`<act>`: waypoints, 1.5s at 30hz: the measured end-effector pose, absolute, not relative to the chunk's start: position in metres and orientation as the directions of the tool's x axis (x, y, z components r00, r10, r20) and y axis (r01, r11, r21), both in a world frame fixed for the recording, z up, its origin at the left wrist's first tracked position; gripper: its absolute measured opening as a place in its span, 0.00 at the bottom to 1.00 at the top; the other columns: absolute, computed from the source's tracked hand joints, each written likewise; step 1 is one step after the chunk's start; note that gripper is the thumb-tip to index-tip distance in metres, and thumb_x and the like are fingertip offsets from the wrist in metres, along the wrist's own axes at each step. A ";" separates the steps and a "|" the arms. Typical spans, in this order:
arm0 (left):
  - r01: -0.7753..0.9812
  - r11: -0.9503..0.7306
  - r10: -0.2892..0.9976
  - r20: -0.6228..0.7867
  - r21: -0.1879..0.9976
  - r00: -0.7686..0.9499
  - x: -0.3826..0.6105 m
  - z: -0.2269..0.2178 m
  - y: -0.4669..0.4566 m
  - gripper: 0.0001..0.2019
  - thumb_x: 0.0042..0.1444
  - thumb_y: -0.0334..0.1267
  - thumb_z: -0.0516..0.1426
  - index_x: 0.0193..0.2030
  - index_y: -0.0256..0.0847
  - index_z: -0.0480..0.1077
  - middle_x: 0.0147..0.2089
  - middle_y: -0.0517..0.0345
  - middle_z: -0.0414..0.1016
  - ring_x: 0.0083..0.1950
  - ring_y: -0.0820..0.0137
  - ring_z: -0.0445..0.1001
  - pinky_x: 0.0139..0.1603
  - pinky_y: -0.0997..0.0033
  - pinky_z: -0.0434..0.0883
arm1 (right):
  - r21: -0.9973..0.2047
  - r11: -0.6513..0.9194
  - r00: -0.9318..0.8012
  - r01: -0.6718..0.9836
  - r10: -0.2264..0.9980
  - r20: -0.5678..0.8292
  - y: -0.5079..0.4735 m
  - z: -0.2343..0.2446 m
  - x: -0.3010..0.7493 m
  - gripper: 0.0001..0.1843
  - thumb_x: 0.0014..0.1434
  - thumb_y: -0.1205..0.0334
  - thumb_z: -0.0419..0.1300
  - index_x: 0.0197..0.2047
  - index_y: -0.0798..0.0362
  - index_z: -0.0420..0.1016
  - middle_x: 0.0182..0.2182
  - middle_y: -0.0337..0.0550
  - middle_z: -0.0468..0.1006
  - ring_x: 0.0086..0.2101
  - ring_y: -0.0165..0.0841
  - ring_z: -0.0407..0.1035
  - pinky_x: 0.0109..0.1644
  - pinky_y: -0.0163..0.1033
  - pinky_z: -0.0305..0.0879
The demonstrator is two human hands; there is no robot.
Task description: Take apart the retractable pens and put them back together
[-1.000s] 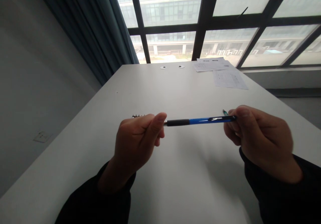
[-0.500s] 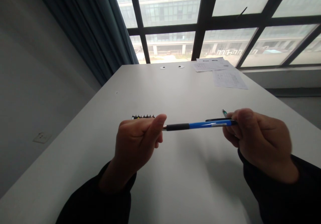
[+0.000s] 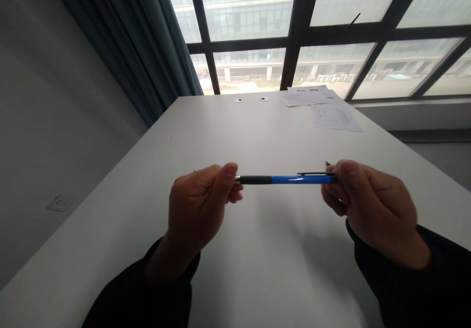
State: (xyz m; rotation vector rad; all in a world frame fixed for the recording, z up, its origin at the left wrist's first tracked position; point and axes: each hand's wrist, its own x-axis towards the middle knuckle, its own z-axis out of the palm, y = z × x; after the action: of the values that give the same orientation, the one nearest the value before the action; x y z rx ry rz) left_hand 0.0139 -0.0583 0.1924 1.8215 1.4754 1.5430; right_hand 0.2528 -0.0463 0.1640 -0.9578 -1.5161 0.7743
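Note:
A blue pen (image 3: 290, 179) with a black grip and a black clip stretches level between my two hands, above the white table (image 3: 235, 141). My left hand (image 3: 200, 203) pinches its metal tip end between thumb and fingers. At the clip end, my right hand (image 3: 371, 205) is closed on the pen, its thumb on top. Just behind the right fingers, the end of another pen-like thing (image 3: 327, 164) shows; most of it is hidden. Behind my left hand only a tiny bit of some small items can be seen.
Printed paper sheets (image 3: 336, 116) lie at the table's far right. Two round white discs (image 3: 239, 100) with dark centres sit near the far edge. A blue curtain (image 3: 147, 38) and a window stand beyond; a wall socket (image 3: 61, 203) is at left.
My right hand has shifted slightly left, and the pen has moved a little left with it and levelled. The small dark-tipped items behind my left hand are now almost wholly covered.

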 end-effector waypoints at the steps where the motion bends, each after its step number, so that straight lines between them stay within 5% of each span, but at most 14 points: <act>1: 0.470 -0.410 0.842 0.522 0.781 -0.134 0.014 0.192 -0.058 0.20 0.66 0.42 0.55 0.23 0.40 0.73 0.20 0.61 0.75 0.20 0.75 0.72 0.20 0.77 0.71 | -0.884 0.440 -0.067 0.159 0.898 0.435 -0.047 0.164 0.253 0.24 0.72 0.54 0.52 0.23 0.50 0.58 0.17 0.33 0.60 0.18 0.27 0.57 0.20 0.37 0.52; 7: 0.392 -0.402 0.865 0.484 0.827 -0.132 0.014 0.194 -0.056 0.16 0.66 0.40 0.56 0.26 0.39 0.75 0.23 0.60 0.78 0.22 0.75 0.75 0.22 0.78 0.73 | -0.892 0.401 -0.128 0.208 0.915 0.382 -0.046 0.162 0.256 0.22 0.73 0.53 0.50 0.26 0.50 0.60 0.19 0.33 0.61 0.20 0.27 0.59 0.22 0.36 0.54; 13: 0.261 -0.414 0.881 0.455 0.872 -0.125 0.013 0.193 -0.054 0.05 0.63 0.37 0.60 0.40 0.40 0.78 0.29 0.61 0.81 0.27 0.75 0.79 0.28 0.77 0.76 | -0.896 0.372 -0.179 0.244 0.925 0.335 -0.044 0.164 0.255 0.19 0.73 0.52 0.49 0.31 0.50 0.64 0.21 0.32 0.60 0.20 0.26 0.59 0.21 0.34 0.56; 21: -0.165 -0.370 0.929 0.362 0.914 -0.080 0.010 0.185 -0.044 0.05 0.62 0.36 0.62 0.45 0.43 0.76 0.45 0.59 0.83 0.41 0.76 0.81 0.42 0.80 0.78 | -0.938 0.307 -0.330 0.162 0.913 0.242 -0.045 0.162 0.253 0.10 0.73 0.54 0.50 0.39 0.48 0.62 0.23 0.30 0.63 0.21 0.25 0.59 0.22 0.31 0.57; 28: -0.401 -0.367 0.900 0.430 0.839 0.075 0.012 0.179 -0.044 0.06 0.67 0.35 0.58 0.49 0.47 0.74 0.47 0.62 0.81 0.52 0.75 0.79 0.54 0.77 0.76 | -0.815 0.415 -0.531 0.403 0.832 0.161 -0.046 0.161 0.239 0.07 0.73 0.56 0.50 0.42 0.48 0.59 0.23 0.29 0.65 0.22 0.26 0.57 0.27 0.33 0.54; 33: -0.335 -0.263 0.898 0.356 0.905 0.257 0.016 0.171 -0.049 0.09 0.68 0.35 0.56 0.53 0.47 0.73 0.44 0.60 0.79 0.43 0.73 0.80 0.47 0.72 0.79 | -0.720 0.502 -0.723 0.478 0.691 0.002 -0.046 0.154 0.226 0.13 0.68 0.51 0.58 0.37 0.51 0.66 0.25 0.33 0.70 0.24 0.27 0.60 0.29 0.34 0.53; 36: -0.077 -0.395 0.873 0.401 0.915 0.277 0.016 0.170 -0.051 0.12 0.69 0.34 0.54 0.56 0.46 0.72 0.44 0.58 0.77 0.36 0.77 0.76 0.36 0.77 0.76 | -0.724 0.509 -0.748 0.465 0.663 -0.015 -0.046 0.154 0.228 0.17 0.65 0.48 0.61 0.33 0.52 0.68 0.24 0.34 0.70 0.24 0.26 0.61 0.29 0.33 0.54; 40: 0.310 -0.709 0.699 0.568 0.634 0.435 0.018 0.167 -0.048 0.15 0.65 0.28 0.57 0.57 0.40 0.73 0.48 0.53 0.78 0.45 0.73 0.76 0.47 0.75 0.74 | -0.769 0.498 -0.620 0.401 0.765 0.172 -0.043 0.161 0.237 0.19 0.69 0.47 0.54 0.33 0.52 0.67 0.22 0.33 0.68 0.23 0.26 0.59 0.28 0.33 0.55; 45: 0.428 -0.817 0.574 0.605 0.385 0.552 0.023 0.159 -0.046 0.09 0.64 0.29 0.59 0.50 0.31 0.72 0.41 0.52 0.80 0.43 0.71 0.77 0.48 0.71 0.73 | -0.711 0.553 -0.580 0.435 0.775 0.249 -0.042 0.166 0.239 0.20 0.72 0.55 0.50 0.29 0.52 0.66 0.21 0.34 0.68 0.23 0.26 0.61 0.30 0.33 0.56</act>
State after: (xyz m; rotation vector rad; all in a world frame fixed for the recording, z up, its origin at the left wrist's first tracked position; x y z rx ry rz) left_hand 0.0232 -0.0459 0.1587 2.5932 0.8480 1.1164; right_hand 0.2394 -0.0423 0.1659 -0.9707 -2.2395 0.8140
